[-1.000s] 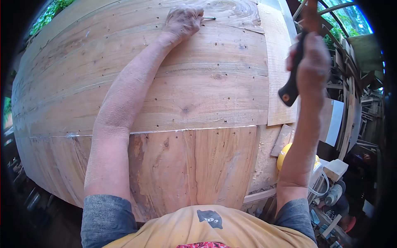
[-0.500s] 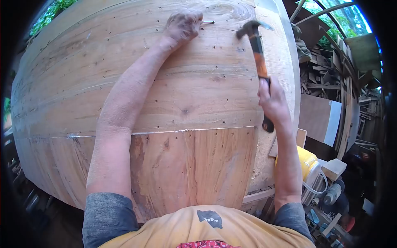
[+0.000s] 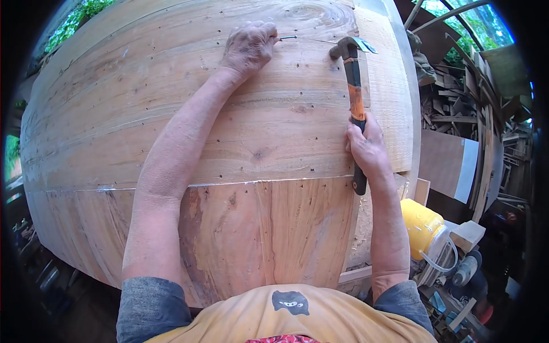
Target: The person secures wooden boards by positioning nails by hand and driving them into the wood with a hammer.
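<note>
Near the top of the planked wooden surface [image 3: 263,131], my left hand [image 3: 250,48] is closed around a thin metal nail or punch [image 3: 288,38], whose end sticks out to the right. My right hand [image 3: 369,145] grips the black and orange handle of a claw hammer [image 3: 355,94]. The hammer's head is up and to the right of my left hand, apart from the thin metal piece. Rows of small dark holes run across the planks.
A yellow container [image 3: 422,224] with a pale handle stands at the lower right beside a wood block [image 3: 467,235]. Scrap wood and a leaning panel [image 3: 441,163] are at the right. A grinder-like tool [image 3: 464,271] lies below the block.
The hammer has come down from the upper right to beside my left hand's right side, then barely moved. My left hand stays closed on the thin piece, slightly lower in view.
</note>
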A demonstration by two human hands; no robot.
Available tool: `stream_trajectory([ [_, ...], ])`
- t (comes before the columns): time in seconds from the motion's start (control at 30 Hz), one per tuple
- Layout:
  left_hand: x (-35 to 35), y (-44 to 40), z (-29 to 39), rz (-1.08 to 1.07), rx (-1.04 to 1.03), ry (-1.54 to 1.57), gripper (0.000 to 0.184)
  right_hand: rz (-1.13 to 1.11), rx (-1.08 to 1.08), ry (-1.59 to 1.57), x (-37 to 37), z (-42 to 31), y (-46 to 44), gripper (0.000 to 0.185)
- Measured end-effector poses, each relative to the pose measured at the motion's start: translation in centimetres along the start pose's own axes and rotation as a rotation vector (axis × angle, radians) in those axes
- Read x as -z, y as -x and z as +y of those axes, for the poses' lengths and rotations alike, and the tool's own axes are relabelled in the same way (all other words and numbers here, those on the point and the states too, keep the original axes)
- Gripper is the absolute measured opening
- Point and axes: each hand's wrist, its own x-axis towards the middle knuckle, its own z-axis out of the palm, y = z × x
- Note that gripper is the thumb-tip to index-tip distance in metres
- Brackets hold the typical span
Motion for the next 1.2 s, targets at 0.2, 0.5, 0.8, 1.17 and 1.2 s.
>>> stream_trajectory([
  [0.2,-0.4,-1.0,-0.1,0.015,0.125,-0.006,0.016,-0.026,-0.065,-0.160,0.2,-1.5,-0.1,0.033],
  [0.5,-1.1,-1.6,0.0,0.004,0.022,-0.095,0.016,-0.032,-0.051,-0.260,0.4,-1.2,-0.1,0.037],
  [0.8,-1.2,-1.5,0.2,0.012,-0.044,-0.127,0.011,-0.093,-0.027,-0.263,0.6,-2.2,-0.1,0.038],
  [1.17,-1.3,-1.6,0.5,-0.044,0.000,-0.173,0.011,-0.025,0.163,-0.029,-0.4,-7.7,-4.3,0.039],
  [1.2,-1.2,-1.6,0.5,-0.045,-0.001,-0.166,0.011,-0.038,0.148,0.065,-1.2,-6.7,-5.5,0.040],
])
